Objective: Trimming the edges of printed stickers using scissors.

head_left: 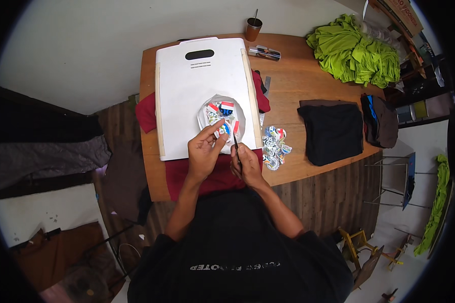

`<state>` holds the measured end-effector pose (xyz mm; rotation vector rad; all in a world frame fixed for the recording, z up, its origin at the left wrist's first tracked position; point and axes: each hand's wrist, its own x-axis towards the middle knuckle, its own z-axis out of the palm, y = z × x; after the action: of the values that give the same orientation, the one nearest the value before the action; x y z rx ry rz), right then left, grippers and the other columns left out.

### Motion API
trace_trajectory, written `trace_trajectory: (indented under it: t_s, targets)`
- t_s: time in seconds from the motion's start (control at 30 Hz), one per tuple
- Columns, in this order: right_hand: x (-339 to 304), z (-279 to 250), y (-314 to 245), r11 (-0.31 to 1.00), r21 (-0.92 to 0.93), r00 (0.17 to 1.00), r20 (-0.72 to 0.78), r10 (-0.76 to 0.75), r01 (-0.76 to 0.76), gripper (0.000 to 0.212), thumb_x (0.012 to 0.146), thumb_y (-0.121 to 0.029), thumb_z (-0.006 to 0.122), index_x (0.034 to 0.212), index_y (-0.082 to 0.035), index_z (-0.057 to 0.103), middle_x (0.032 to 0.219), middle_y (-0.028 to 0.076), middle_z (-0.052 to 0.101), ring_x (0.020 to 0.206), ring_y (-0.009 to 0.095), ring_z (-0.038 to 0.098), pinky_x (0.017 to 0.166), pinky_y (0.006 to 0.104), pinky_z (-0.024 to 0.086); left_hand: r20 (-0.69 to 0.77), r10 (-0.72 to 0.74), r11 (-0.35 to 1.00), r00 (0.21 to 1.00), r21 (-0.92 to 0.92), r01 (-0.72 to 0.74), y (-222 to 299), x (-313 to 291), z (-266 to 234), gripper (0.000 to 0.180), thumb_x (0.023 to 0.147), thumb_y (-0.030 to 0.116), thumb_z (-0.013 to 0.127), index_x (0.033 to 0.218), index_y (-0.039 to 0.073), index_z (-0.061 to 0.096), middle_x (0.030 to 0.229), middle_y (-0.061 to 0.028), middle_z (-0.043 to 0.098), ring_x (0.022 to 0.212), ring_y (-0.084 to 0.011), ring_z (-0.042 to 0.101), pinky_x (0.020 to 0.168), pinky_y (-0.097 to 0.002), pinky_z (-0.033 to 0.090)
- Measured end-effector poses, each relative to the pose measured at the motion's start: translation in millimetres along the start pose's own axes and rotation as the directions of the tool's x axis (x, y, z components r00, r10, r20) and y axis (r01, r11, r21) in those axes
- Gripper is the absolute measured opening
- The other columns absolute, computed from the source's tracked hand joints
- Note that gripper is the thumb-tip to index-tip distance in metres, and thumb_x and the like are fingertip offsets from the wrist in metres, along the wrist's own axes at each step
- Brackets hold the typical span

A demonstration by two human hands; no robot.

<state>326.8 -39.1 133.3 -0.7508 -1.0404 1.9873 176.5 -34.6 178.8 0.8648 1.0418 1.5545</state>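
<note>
My left hand (202,151) pinches a round blue-and-white patch (224,130) between thumb and fingers. Close beside it, my right hand (247,165) is closed around a slim dark tool (237,151), pointing up toward the patch's edge; its exact kind is hard to make out. Just beyond both hands is a round white container (201,117) with several patches in it, some red and white. It rests on a large white board (179,101) with an oval slot at its far end. Maroon cloth (187,171) shows from under the board.
More colourful patches (274,149) lie on the wooden table (283,96) right of the board. Folded black cloth (333,134) is farther right. A lime-green cloth pile (359,53), a brown cup (253,29) and a clear packet (264,53) are at the back.
</note>
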Motion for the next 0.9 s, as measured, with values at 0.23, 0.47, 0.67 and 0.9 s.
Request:
trace_trajectory:
  t_s: [0.23,0.47,0.67,0.9]
  targets:
    - [-0.4,2.7,1.3,1.0,0.002,1.0,0.016,0.005,-0.005,0.036,0.107,-0.039,0.034,0.097,-0.007,0.047,0.055,-0.003,0.034,0.041,0.006,0.028,0.04,0.0224,0.026,-0.017,-0.015,1.0,1.0,-0.013,0.015,-0.1,-0.9,0.1,0.039,0.091,-0.007,0.061,0.13,-0.009,0.055,0.118,-0.0143,0.062,0.105,-0.0156,0.062,0.089,-0.0264,0.052]
    - [-0.9,0.7,3.2,1.0,-0.016,1.0,-0.007,-0.015,0.015,0.039,0.107,-0.04,0.031,0.098,-0.007,0.047,0.056,-0.002,0.035,0.04,0.007,0.029,0.04,0.0221,0.027,-0.058,0.047,0.998,0.997,-0.029,-0.048,0.3,0.5,0.1,0.041,0.093,-0.006,0.061,0.132,-0.009,0.053,0.115,-0.0154,0.064,0.102,-0.0143,0.062,0.09,-0.0263,0.052]
    - [-3.4,0.0,5.4,0.999,-0.031,1.0,-0.008,-0.014,0.014,0.041,0.107,-0.042,0.029,0.099,-0.006,0.048,0.057,-0.002,0.037,0.04,0.007,0.031,0.039,0.0219,0.03,-0.094,0.086,0.996,0.992,-0.023,-0.088,-0.8,0.7,-0.9,0.041,0.093,-0.005,0.061,0.132,-0.008,0.052,0.112,-0.0148,0.066,0.101,-0.013,0.062,0.088,-0.0251,0.052]
    - [0.9,3.3,4.6,0.998,-0.055,1.0,0.02,0.0,0.001,0.041,0.107,-0.042,0.03,0.1,-0.006,0.048,0.057,-0.002,0.037,0.041,0.006,0.031,0.04,0.0218,0.028,-0.051,0.039,0.999,0.998,0.003,-0.038,0.5,0.2,2.2,0.04,0.092,-0.005,0.062,0.131,-0.009,0.054,0.112,-0.0137,0.065,0.1,-0.0126,0.062,0.087,-0.0253,0.051]
